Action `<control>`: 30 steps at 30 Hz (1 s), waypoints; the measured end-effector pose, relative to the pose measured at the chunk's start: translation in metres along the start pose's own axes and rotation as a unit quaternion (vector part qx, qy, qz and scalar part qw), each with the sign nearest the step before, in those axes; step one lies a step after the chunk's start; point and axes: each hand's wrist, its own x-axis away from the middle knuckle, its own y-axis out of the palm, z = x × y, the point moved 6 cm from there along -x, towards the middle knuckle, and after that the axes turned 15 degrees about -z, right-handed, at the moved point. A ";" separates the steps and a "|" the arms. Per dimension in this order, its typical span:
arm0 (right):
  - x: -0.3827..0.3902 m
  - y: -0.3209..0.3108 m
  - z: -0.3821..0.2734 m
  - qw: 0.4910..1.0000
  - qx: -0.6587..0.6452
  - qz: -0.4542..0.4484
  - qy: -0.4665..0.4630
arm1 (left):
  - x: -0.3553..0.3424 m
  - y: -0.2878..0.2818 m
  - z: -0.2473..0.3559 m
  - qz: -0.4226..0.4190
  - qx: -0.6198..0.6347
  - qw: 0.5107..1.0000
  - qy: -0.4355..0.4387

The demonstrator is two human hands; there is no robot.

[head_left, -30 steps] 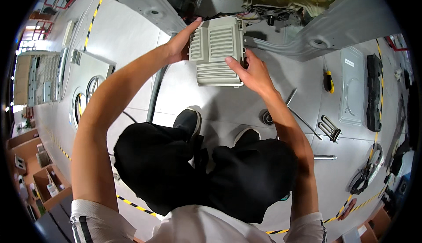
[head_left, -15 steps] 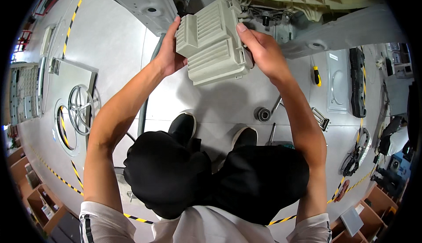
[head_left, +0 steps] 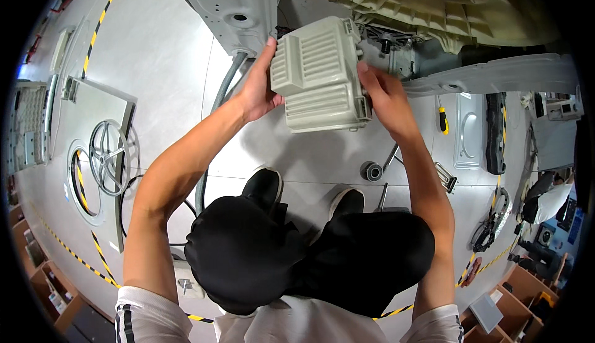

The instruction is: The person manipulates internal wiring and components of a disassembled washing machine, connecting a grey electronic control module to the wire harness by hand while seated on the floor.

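Observation:
Between my two hands is a pale grey ribbed plastic housing (head_left: 319, 76), box-shaped, with clips along its right edge. It is tilted, ribbed face up. My left hand (head_left: 255, 92) grips its left edge, thumb along the side and fingers partly hidden underneath. At the right edge, my right hand (head_left: 387, 98) holds it with the thumb near the clips; its other fingers are mostly hidden. Just beyond the housing is an opened machine with a grey metal frame (head_left: 496, 79) and a large yellowish ribbed plastic tub (head_left: 427, 8).
A grey hose (head_left: 218, 104) runs down from the frame. On the floor at left lie a panel with a round hole (head_left: 71, 120) and a spoked pulley wheel (head_left: 108, 157). At right are a bearing (head_left: 372, 171), a yellow-black screwdriver (head_left: 443, 121) and a metal panel (head_left: 469, 135).
Both hands and the housing have shifted slightly right and down in the picture, while the view itself has moved too. More of the tub shows now. The grip stays on both edges.

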 end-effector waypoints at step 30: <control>0.004 0.042 0.136 0.990 0.003 -0.097 0.104 | -0.015 -0.046 -0.050 -0.036 0.017 0.999 0.014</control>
